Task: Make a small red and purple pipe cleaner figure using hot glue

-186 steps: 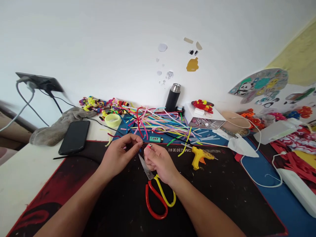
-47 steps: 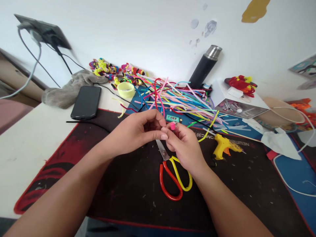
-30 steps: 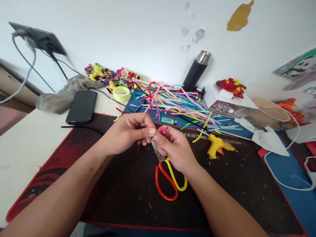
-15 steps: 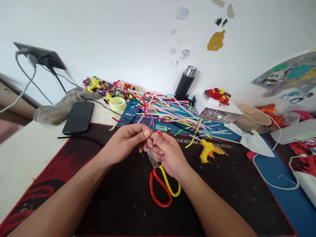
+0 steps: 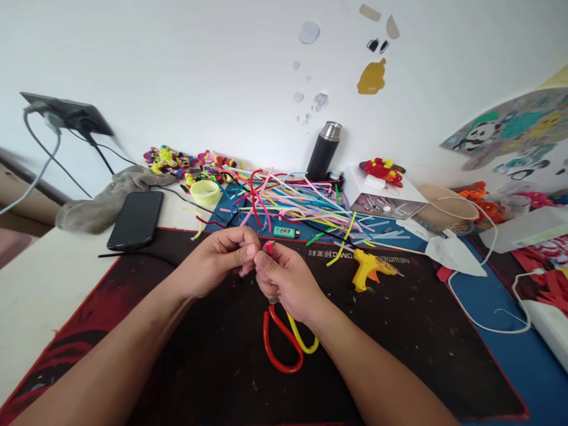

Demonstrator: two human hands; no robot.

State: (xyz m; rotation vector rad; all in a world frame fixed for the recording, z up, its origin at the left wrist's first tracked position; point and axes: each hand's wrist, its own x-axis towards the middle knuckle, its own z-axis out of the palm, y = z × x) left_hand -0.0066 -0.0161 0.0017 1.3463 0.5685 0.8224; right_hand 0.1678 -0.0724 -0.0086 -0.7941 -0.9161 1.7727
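Note:
My left hand (image 5: pixel 233 254) is closed in a pinch, thumb against forefinger, on something too small to make out. Close beside it, my right hand (image 5: pixel 286 275) is wrapped round a small red lighter (image 5: pixel 269 247), whose metal-looking top pokes out above the fingers. The two hands almost touch at the fingertips. Under them, on the dark mat, lie scissors with one red and one yellow handle (image 5: pixel 284 355); my right hand hides the blades. Just beyond the hands is a green lighter (image 5: pixel 286 232).
A heap of colourful pipe cleaners (image 5: pixel 293 201) lies behind the mat (image 5: pixel 213 361). To the right rests a yellow glue gun (image 5: pixel 368 269). A phone (image 5: pixel 135 220), a yellow tape roll (image 5: pixel 205 192) and small fuzzy figures (image 5: pixel 166 160) are on the left. A black flask (image 5: pixel 323 152) stands by the wall.
The red lighter shows more above my right hand, its metal-looking top now visible. Both hands have shifted slightly left in view, and the scissor blades are now covered. The whole view has turned a little.

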